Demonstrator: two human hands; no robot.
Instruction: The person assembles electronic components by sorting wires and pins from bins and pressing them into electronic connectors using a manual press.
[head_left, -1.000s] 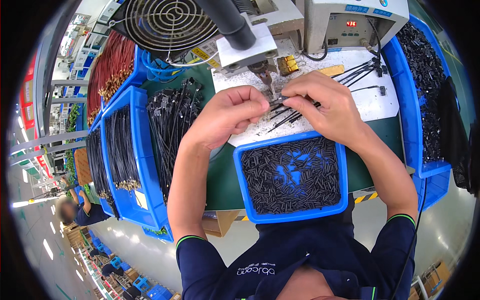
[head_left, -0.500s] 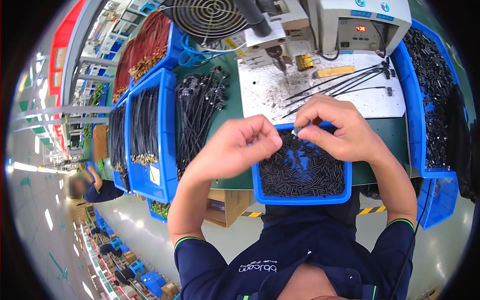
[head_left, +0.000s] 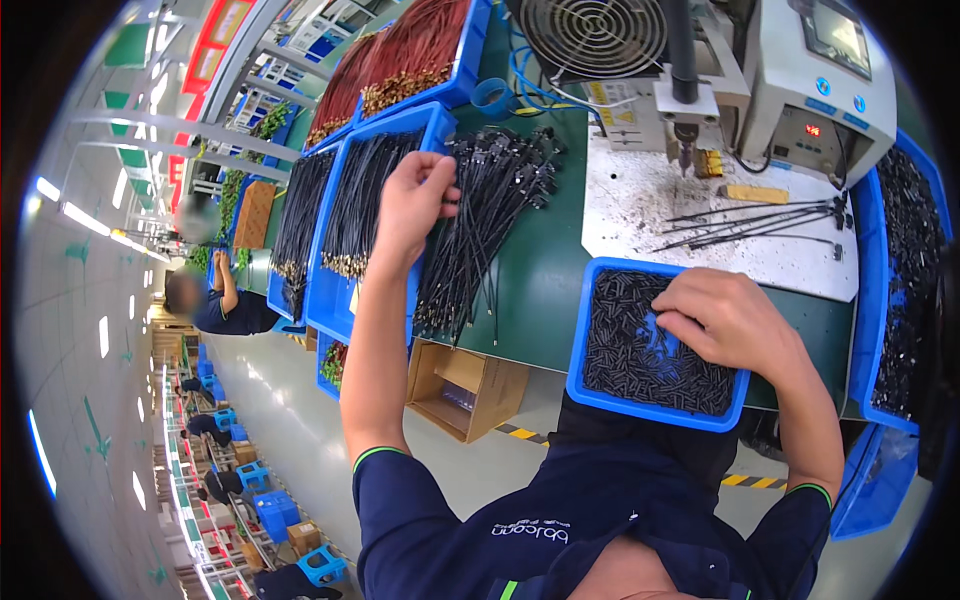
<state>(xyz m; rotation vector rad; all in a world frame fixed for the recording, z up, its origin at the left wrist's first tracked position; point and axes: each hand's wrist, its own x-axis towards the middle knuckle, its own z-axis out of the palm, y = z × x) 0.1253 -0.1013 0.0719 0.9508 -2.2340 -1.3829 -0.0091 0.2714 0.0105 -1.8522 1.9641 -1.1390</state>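
Note:
My left hand (head_left: 415, 203) is raised over the right rim of a blue bin (head_left: 437, 125) of black cables (head_left: 365, 195), beside a loose pile of black cables with connectors (head_left: 490, 215). Its fingers are loosely bent and a little apart, and I see nothing held in them. My right hand (head_left: 725, 315) reaches into a small blue tray (head_left: 650, 408) filled with short black tubes (head_left: 625, 345). Thumb and fingertips are pinched together down at the tubes; whatever they hold is hidden.
A white board (head_left: 625, 220) carries several black cables (head_left: 750, 225) and a yellow strip (head_left: 755, 193) below a machine tip (head_left: 686, 160). A control box (head_left: 815, 110) and fan (head_left: 595, 35) stand behind. Black parts fill a blue bin (head_left: 868, 290) at right; red cables (head_left: 400, 60) lie back left.
My hands were together above the tray, fingering a small piece. They have parted: the left went left to the cables, the right down to the tubes. The whole view has shifted too.

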